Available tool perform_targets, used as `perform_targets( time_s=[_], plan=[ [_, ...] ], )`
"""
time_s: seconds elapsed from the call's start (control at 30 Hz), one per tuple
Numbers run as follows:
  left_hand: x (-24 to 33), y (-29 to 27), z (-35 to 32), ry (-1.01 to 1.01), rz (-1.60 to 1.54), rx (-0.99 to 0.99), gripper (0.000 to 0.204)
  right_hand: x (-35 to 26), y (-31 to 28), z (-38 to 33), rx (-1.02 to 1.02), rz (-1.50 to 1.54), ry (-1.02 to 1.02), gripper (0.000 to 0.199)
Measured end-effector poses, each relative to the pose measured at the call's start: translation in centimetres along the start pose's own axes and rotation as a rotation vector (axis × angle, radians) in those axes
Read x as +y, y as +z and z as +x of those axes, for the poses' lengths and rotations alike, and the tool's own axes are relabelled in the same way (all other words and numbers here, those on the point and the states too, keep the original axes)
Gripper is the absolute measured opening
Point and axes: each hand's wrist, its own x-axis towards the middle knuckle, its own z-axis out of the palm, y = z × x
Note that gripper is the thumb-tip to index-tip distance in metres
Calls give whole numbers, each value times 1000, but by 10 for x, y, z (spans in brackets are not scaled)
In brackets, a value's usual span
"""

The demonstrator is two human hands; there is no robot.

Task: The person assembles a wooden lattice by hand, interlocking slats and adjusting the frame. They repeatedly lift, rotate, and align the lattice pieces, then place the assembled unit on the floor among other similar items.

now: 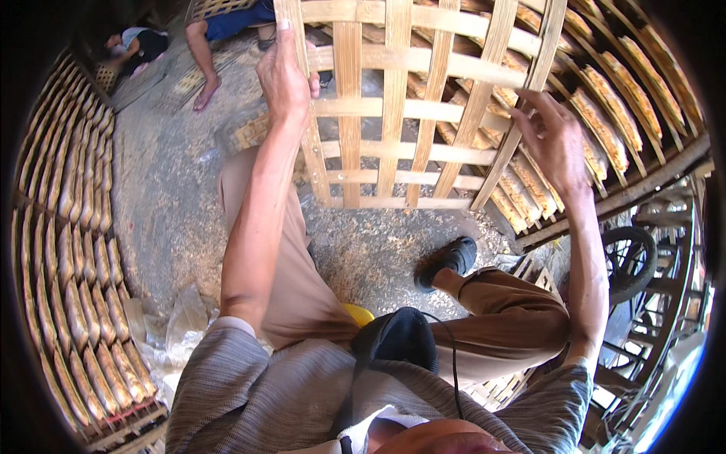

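Note:
A woven bamboo lattice panel stands up in front of me, made of pale crossing slats with open squares between them. My left hand is closed around its left edge strip, with the thumb lying up along the slat. At the right edge strip is my right hand, its fingers bent and the thumb and fingertips at the slat. Part of the right grip is hidden behind the strip. The panel's upper end runs out of the picture.
Racks with rows of long tan-and-white pieces stand on the left and right. A person's leg and another seated person appear at the upper left. Clear plastic lies on the debris-strewn floor. A wheel stands at right.

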Motion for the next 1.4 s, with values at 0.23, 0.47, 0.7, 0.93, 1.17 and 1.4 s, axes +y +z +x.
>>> perform_targets(
  time_s=[0.23,0.47,0.7,0.93,1.17,1.4],
  plan=[
    [-10,18,-8,-72,35,-36,61,-25,15,32,-57,-100,-133,38],
    [-19,17,-2,-163,-14,-97,57,-19,42,23,-51,-81,-122,18],
    [-36,19,-1,-26,255,-304,67,-38,32,41,342,-517,-361,50],
    [-51,58,-48,317,507,-672,65,-70,15,48,-162,-618,-409,48],
    [-47,21,-25,498,789,-444,46,-18,41,-13,-319,-85,94,39],
    [-24,-79,4,-80,574,192,71,28,58,-50,-245,360,668,29]
  ],
)
